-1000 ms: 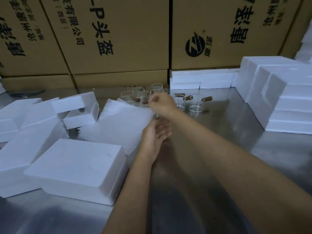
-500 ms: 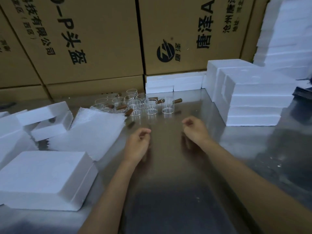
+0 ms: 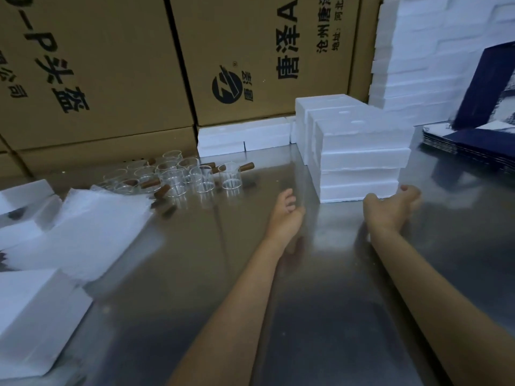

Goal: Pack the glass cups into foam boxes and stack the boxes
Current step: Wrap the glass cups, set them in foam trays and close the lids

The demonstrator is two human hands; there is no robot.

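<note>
Both hands reach forward over the steel tabletop (image 3: 320,288). The left hand (image 3: 285,211) hangs just above the metal with fingers loosely curled and holding nothing, short of the front left corner of the stack of foam boxes (image 3: 362,160). The right hand (image 3: 395,203) lies at the stack's bottom front right corner, fingers relaxed and spread toward the lowest box; it appears to touch that box's edge, though motion blur makes the contact hard to confirm.

The stack stands several white boxes high, right of centre, with more foam pieces (image 3: 242,137) lying flat behind it against the cardboard cartons (image 3: 111,79). The glass cups (image 3: 189,176), clear with brown wooden handles, stand upright in a cluster on the tabletop, left of the stack and well apart from both hands. Just left of the cups lies a pile of white foam wrap sheets (image 3: 83,227). Another foam box (image 3: 33,316) sits at the near left edge. Dark blue printed cartons (image 3: 479,146) lie flat at the far right.
</note>
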